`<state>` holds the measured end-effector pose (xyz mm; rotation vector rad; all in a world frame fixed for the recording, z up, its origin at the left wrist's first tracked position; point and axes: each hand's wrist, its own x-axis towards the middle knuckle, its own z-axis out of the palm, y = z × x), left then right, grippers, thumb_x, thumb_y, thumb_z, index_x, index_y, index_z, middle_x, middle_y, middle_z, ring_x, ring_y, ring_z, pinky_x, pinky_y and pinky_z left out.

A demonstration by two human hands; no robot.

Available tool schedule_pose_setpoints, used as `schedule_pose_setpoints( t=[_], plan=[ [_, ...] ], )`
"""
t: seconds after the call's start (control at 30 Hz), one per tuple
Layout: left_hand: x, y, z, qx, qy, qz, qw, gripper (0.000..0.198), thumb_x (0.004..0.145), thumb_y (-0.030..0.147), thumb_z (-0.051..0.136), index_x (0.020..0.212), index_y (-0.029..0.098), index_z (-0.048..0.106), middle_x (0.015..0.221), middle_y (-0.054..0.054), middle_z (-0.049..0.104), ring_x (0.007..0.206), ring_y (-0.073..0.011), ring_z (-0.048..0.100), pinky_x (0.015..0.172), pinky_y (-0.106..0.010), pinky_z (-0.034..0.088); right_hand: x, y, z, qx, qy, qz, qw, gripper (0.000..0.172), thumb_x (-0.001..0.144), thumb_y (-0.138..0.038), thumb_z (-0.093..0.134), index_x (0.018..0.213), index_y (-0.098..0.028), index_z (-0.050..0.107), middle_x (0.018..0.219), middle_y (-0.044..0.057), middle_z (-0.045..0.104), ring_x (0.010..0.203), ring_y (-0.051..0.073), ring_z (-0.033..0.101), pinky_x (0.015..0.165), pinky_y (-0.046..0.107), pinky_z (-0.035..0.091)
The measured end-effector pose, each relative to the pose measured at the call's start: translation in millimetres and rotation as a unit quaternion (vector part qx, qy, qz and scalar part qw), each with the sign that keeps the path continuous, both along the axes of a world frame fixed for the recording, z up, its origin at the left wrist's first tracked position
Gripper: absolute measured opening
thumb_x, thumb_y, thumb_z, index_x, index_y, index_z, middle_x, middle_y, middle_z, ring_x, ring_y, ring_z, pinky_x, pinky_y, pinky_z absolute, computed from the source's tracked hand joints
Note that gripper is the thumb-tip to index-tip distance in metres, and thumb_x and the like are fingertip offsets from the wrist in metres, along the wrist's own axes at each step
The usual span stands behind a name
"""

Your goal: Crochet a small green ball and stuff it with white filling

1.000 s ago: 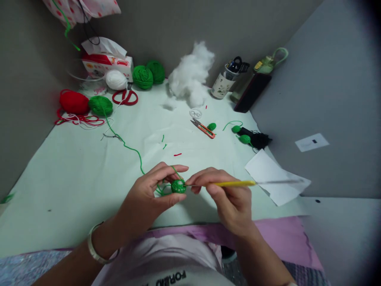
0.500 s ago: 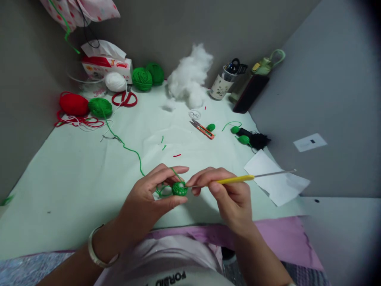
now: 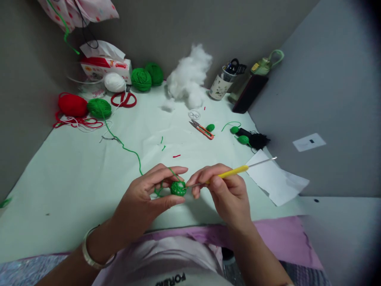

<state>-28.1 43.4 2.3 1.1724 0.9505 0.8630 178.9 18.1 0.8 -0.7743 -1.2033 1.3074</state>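
Note:
Between the thumb and fingers of my left hand (image 3: 149, 190) is a small green crocheted ball (image 3: 178, 188), with white stuffing showing at its opening. A strand of green yarn (image 3: 131, 149) runs over the left forefinger and back across the table to a green yarn ball (image 3: 99, 108). My right hand (image 3: 228, 192) is closed around the yellow handle of a double-ended crochet hook (image 3: 233, 172). One metal end meets the right side of the crocheted piece; whether its tip is inside a stitch is too small to tell. The other end points up to the right.
Orange thread snips (image 3: 201, 130) lie mid-table beside a small green piece (image 3: 210, 127). Behind are white stuffing (image 3: 190, 77), a pen cup (image 3: 220, 84) and a bottle (image 3: 251, 89). Red scissors (image 3: 124, 99) and red yarn (image 3: 72, 105) lie back left; white paper (image 3: 275, 178) lies right.
The hook's handle has swung, so its free end now points more steeply upward and sits further left. Both hands have shifted very slightly left, keeping their holds.

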Motion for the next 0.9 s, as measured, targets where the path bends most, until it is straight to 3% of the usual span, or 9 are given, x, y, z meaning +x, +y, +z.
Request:
schedule_pose_setpoints(
  t=[0.43, 0.7, 0.8, 0.9],
  plan=[
    [-1.4, 0.3, 4.0, 0.047, 0.035, 0.009, 0.998, 0.04, 0.075, 0.021, 0.089, 0.112, 0.036, 0.085, 0.092, 0.002, 0.07, 0.088, -0.0135, 0.069, 0.08, -0.02, 0.056, -1.8, -5.8, 10.5, 0.09, -0.157, -0.043, 0.982, 0.023, 0.109, -0.021, 0.055, 0.113, -0.025, 0.076, 0.103, 0.005, 0.078, 0.092, 0.016, 0.073, 0.081, 0.031, 0.061],
    [-0.2, -5.4, 1.0, 0.098, 0.019, 0.024, 0.995, 0.05, 0.077, 0.023, 0.09, 0.124, 0.039, 0.081, 0.1, 0.001, 0.074, 0.087, -0.0138, 0.068, 0.084, -0.022, 0.058, -2.4, -6.0, 11.8, 0.1, -0.149, -0.042, 0.983, 0.022, 0.109, -0.021, 0.054, 0.108, -0.023, 0.075, 0.099, 0.005, 0.077, 0.085, 0.016, 0.073, 0.078, 0.032, 0.062],
    [1.0, -5.9, 3.2, 0.089, 0.01, 0.029, 0.996, 0.045, 0.079, 0.024, 0.09, 0.121, 0.039, 0.083, 0.1, 0.002, 0.073, 0.083, -0.0131, 0.068, 0.08, -0.021, 0.058, -3.7, -7.6, 11.1, 0.171, -0.218, -0.062, 0.959, 0.022, 0.106, -0.016, 0.055, 0.113, -0.023, 0.074, 0.101, 0.007, 0.079, 0.096, 0.02, 0.075, 0.083, 0.036, 0.062],
    [3.5, -6.2, 2.9, 0.077, 0.013, 0.051, 0.996, 0.044, 0.079, 0.025, 0.09, 0.121, 0.037, 0.083, 0.097, 0.001, 0.073, 0.082, -0.0136, 0.068, 0.08, -0.022, 0.059, -7.1, -10.4, 12.2, 0.255, -0.305, -0.091, 0.913, 0.023, 0.104, -0.014, 0.056, 0.12, -0.022, 0.072, 0.109, 0.012, 0.08, 0.1, 0.023, 0.077, 0.083, 0.038, 0.064]
  ],
)
